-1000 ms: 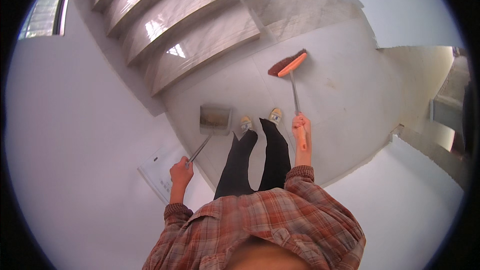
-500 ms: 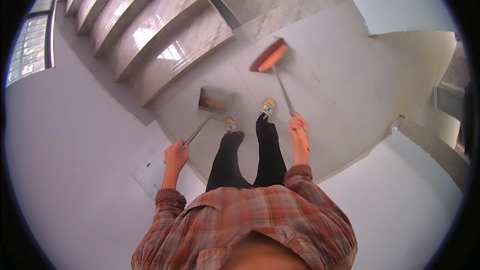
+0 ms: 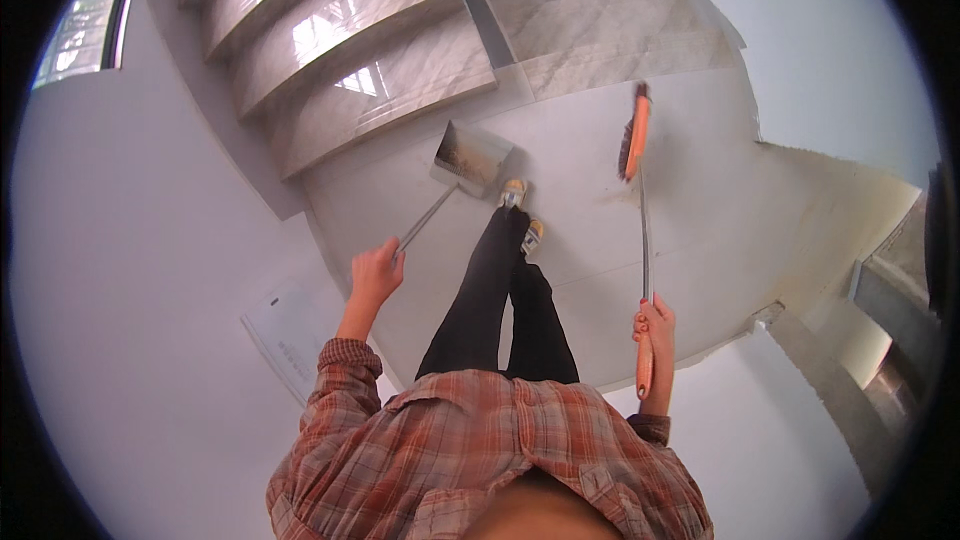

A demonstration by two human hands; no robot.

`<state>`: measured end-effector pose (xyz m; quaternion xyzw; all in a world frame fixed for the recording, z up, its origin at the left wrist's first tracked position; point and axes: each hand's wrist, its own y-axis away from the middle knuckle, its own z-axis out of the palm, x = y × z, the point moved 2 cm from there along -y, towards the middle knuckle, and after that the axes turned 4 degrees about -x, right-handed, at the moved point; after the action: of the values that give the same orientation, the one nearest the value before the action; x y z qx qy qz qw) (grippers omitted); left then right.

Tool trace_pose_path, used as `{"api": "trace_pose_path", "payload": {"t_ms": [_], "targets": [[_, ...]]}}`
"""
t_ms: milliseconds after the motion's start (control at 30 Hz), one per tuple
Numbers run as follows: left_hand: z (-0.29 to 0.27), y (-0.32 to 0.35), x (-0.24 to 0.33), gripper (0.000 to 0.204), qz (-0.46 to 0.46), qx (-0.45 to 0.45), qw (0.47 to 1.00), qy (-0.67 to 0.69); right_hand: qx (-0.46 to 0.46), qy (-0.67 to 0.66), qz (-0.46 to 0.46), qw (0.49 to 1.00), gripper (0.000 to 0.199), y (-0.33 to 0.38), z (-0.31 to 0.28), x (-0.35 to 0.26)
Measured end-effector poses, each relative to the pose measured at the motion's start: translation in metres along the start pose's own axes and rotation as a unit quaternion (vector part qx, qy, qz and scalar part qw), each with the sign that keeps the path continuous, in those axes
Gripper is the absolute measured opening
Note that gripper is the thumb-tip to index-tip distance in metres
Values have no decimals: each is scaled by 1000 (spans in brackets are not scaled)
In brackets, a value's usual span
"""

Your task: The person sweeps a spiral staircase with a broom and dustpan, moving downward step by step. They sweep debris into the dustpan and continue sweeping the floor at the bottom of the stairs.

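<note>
My left hand (image 3: 378,270) is closed round the handle of a long-handled metal dustpan (image 3: 474,157). Brownish debris lies inside its pan, which is just ahead of my feet. In my right hand (image 3: 655,322) is the orange grip of a broom (image 3: 635,135), its fingers wrapped round it. The broom's thin grey pole runs forward to an orange head with dark bristles, out to the right of the dustpan. The head is slightly blurred, and I cannot tell whether its bristles touch the floor.
Glossy marble stairs (image 3: 370,90) rise at the far left, with more marble steps (image 3: 620,25) beyond the broom. Light grey floor (image 3: 570,140) stretches between them and my feet. White walls (image 3: 130,270) stand on both sides. A dim opening (image 3: 900,310) is at the far right.
The broom head has swung to the right and turned, and my right hand has moved outward with it. My feet have stepped, and the dustpan has shifted forward and right in view.
</note>
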<state>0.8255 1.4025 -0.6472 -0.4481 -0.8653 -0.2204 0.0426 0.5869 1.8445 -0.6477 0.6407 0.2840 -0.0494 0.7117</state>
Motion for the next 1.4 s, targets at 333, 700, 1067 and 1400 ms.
{"api": "trace_pose_path", "payload": {"t_ms": [333,700,1067,1400], "targets": [[9,-38,-6,17,-54,-25,997,46,-8,606,-166,778,55,-189,22,-257],[9,-43,-17,19,-125,-23,990,61,-148,721,-39,675,27,-330,202,-401],[16,-39,-18,16,-186,-21,980,68,-180,788,-46,587,46,-253,184,-456],[18,-53,-13,14,-152,-2,985,76,-45,698,44,713,57,-38,32,-342]]}}
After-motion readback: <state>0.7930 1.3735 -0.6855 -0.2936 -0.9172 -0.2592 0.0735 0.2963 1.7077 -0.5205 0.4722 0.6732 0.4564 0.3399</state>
